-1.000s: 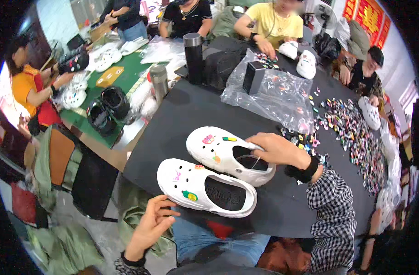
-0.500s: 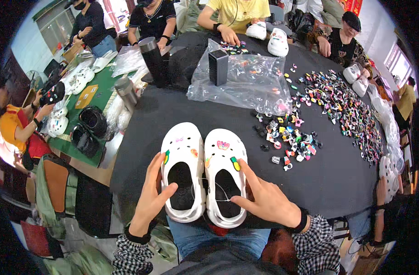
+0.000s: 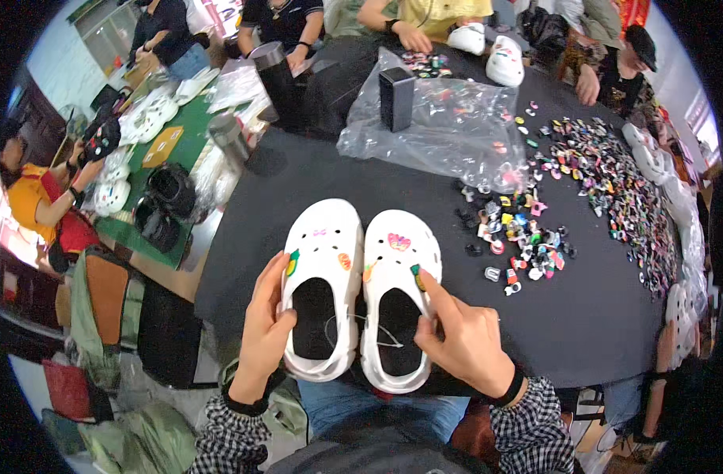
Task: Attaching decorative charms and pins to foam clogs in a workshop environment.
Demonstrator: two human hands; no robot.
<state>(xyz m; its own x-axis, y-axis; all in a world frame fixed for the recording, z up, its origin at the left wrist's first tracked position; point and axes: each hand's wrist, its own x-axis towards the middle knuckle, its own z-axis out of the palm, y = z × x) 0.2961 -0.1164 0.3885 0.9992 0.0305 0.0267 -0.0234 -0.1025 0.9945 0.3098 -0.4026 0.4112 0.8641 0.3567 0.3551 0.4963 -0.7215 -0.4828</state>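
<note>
bright, even indoor light leaves the white perforated clogs (image 3: 323, 261) pale, with soft shadows inside; the crumpled clear plastic sheet (image 3: 456, 150) glints. the far-left edge is blown out, and toward the dark fisheye rim outlines bend and soften.

The clogs (image 3: 322, 264) look smooth plastic, the tabletop (image 3: 591, 332) matt.

Head camera: left fisheye of a head-worn pair, above and behind the fingers (image 3: 268, 284).
White clogs (image 3: 326, 229): between the fingers, mid-frame; lens close, looking down.
Black table (image 3: 298, 182): beyond the fingers, seen outward toward co-workers (image 3: 278, 20), farther off near top rim.
Checked sleeves (image 3: 531, 426): enter at lower edge, behind the fingers.
</note>
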